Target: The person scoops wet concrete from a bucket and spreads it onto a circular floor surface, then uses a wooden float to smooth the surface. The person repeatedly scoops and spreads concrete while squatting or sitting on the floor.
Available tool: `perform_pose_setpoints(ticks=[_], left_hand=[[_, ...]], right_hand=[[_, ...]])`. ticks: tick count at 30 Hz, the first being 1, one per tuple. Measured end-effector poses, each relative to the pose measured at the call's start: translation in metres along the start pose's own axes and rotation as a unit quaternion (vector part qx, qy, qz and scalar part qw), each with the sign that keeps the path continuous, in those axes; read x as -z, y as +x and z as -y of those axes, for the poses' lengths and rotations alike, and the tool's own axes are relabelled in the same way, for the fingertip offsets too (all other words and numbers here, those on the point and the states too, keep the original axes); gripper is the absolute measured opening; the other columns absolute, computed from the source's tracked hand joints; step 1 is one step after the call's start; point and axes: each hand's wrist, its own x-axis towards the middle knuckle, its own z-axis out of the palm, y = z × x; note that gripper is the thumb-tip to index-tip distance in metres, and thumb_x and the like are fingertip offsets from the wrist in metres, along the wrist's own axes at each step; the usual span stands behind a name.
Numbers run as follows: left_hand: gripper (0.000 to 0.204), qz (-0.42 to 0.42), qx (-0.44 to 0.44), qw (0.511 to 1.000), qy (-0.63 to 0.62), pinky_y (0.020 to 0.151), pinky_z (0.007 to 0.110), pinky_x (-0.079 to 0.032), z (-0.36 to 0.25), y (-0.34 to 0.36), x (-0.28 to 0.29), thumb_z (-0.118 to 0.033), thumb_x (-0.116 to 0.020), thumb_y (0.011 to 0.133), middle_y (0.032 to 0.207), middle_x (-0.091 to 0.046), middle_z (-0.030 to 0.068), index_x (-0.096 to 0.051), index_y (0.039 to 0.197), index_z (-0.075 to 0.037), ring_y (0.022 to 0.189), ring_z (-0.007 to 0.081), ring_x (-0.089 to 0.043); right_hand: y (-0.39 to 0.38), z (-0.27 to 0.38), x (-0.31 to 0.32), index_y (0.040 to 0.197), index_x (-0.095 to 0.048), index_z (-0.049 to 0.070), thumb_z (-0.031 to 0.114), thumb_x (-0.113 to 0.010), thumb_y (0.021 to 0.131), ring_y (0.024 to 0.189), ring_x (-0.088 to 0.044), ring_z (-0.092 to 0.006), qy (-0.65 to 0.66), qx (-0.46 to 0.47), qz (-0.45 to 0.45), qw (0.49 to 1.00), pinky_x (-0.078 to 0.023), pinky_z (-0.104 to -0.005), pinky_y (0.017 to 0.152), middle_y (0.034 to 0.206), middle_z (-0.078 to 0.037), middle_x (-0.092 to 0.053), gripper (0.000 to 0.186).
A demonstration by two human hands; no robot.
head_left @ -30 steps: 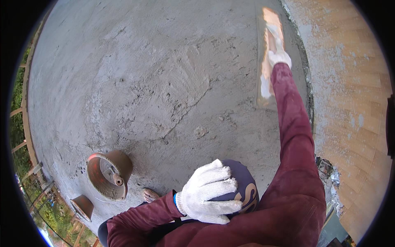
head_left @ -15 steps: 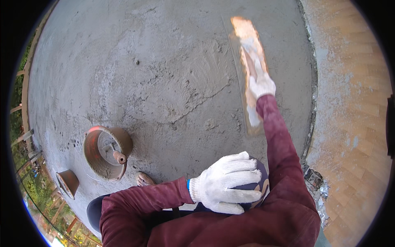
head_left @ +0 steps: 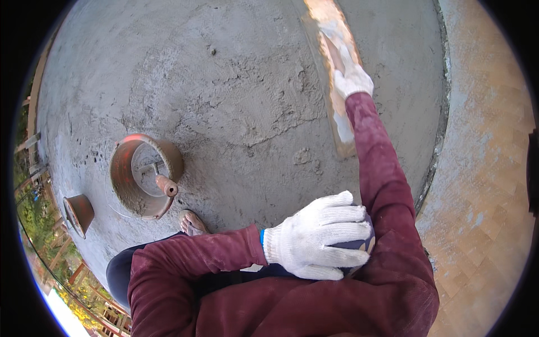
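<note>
My right hand [head_left: 352, 78], in a white knit glove, is closed on the handle of a long float [head_left: 339, 45] with a pale, worn face, lying on wet grey cement [head_left: 247, 95] at the upper middle. My left hand [head_left: 315, 238], gloved the same way, rests spread over my dark knee [head_left: 351, 245] at the lower middle.
A mud-coated bucket [head_left: 128, 177] with a wooden-handled tool inside stands at left, a smaller tilted bucket [head_left: 84, 214] beyond it. My sandalled foot [head_left: 192, 223] is beside the bucket. Tan tiles [head_left: 483, 168] border the cement at right; timber railing and greenery lie past the left edge.
My right hand and the float have swung left across the cement and then moved farther up in the picture. The whole view has shifted; my left hand stays on my knee.
</note>
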Motion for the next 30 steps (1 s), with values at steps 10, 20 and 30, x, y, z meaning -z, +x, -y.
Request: perform_pose_setpoints(ticks=[10, 20, 30], left_hand=[[0.05, 0.012, -0.004, 1.0, -0.004, 0.116, 0.068, -0.039, -0.002, -0.006, -0.002, -0.037, -0.08, 0.085, 0.141, -0.062, 0.0212, -0.074, 0.129, -0.015, 0.133, 0.0457, -0.058], [0.053, 0.057, -0.017, 0.998, -0.007, 0.113, 0.069, -0.043, -0.012, -0.003, -0.004, -0.045, -0.084, 0.08, 0.14, -0.063, 0.0213, -0.079, 0.123, -0.013, 0.13, 0.047, -0.061], [0.055, 0.137, -0.006, 0.991, -0.007, 0.092, 0.06, -0.052, -0.015, 0.002, -0.018, -0.052, -0.087, 0.071, 0.124, -0.064, 0.0153, -0.082, 0.118, -0.024, 0.107, 0.0411, -0.064]], right_hand=[[-0.278, -0.045, -0.034, 0.168, -0.033, 0.04, 0.023, -0.076, 0.092, 0.076, -0.071, -0.0379, 0.024, 0.065, 0.07, 0.995, -0.059, -0.0536, 0.066, 0.089, -0.017, -0.062, 0.089], [-0.087, 0.068, -0.036, 0.158, -0.045, 0.036, 0.03, -0.063, 0.105, 0.098, -0.074, -0.0403, 0.023, 0.05, 0.063, 0.997, -0.061, -0.0536, 0.08, 0.12, -0.024, -0.065, 0.057], [-0.202, -0.059, -0.025, 0.166, -0.032, 0.045, 0.005, -0.059, 0.1, 0.088, -0.076, -0.0363, 0.02, 0.044, 0.045, 0.998, -0.063, -0.0506, 0.076, 0.105, -0.021, -0.071, 0.082]])
